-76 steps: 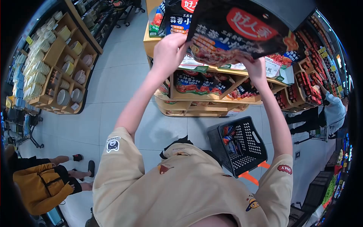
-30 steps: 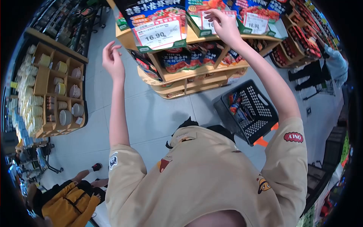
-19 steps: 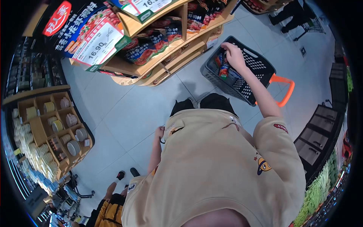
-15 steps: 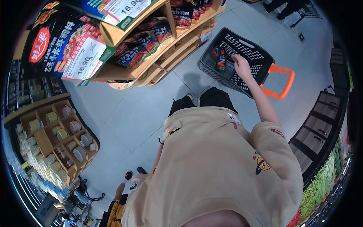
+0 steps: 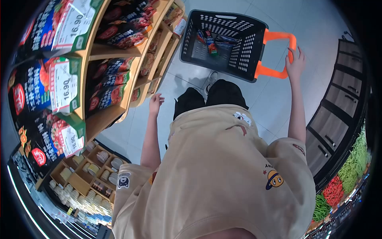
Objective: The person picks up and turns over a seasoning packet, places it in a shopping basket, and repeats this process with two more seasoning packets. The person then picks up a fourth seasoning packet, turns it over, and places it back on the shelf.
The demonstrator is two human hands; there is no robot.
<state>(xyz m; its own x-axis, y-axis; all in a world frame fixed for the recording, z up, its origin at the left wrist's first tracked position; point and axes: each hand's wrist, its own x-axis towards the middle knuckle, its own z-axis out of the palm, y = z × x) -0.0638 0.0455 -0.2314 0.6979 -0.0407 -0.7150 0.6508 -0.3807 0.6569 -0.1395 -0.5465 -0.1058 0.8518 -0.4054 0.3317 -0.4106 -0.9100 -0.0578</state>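
My right hand (image 5: 295, 67) is at the orange handle (image 5: 279, 36) of a dark grey shopping basket (image 5: 248, 47). Its fingers are apart and overlap the handle's outer bar, not wrapped round it. Inside the basket lie a package with a green end (image 5: 211, 47) and a dark packet (image 5: 225, 41); their exact kind is hard to make out. My left hand (image 5: 156, 104) hangs beside the wooden shelf (image 5: 137, 61), fingers loosely apart and holding nothing. Black seasoning pouches (image 5: 107, 97) fill that shelf close to it.
Price tags (image 5: 65, 85) stick out from the shelf on the left. Bowls and cups (image 5: 93, 169) sit in a wooden rack at lower left. Along the right runs a cabinet (image 5: 332, 123) with red chillies (image 5: 333, 191) and green vegetables (image 5: 350, 171) near its end.
My right hand has left the basket's inside and moved right to its handle. My left hand has come into view. The view has turned, with the basket higher and the shelf nearer.
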